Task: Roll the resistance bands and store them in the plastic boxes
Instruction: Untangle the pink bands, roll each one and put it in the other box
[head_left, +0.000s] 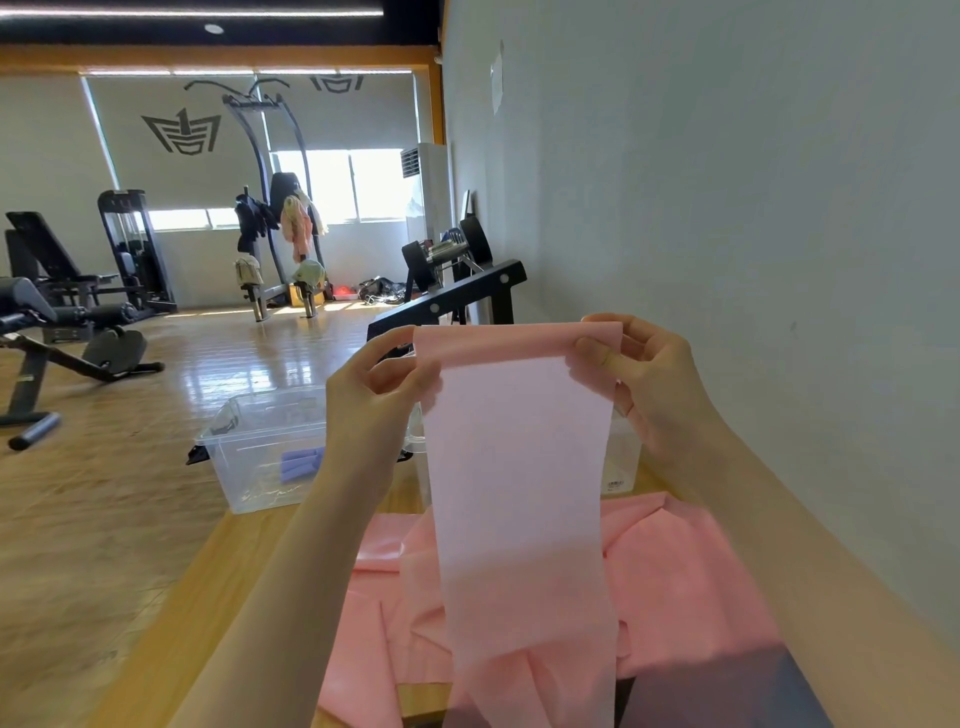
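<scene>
A clear plastic box (249, 457) stands at the far end of the wooden bench (208, 582), holding rolled purple bands (301, 464). A second clear box (621, 462) sits beside it, mostly hidden, contents unclear. The left hand (374, 389) and right hand (639, 374) each pinch a top corner of the pink resistance band (519, 467), raised upright; its tail drops into loose pink folds on the bench. A grey wall (727, 208) runs close on the right; open floor (104, 493) lies left.

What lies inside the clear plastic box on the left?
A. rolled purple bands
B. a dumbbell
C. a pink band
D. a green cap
A: through the wall of the clear plastic box, rolled purple bands show on its bottom, while both hands hold the pink band in front.
</scene>
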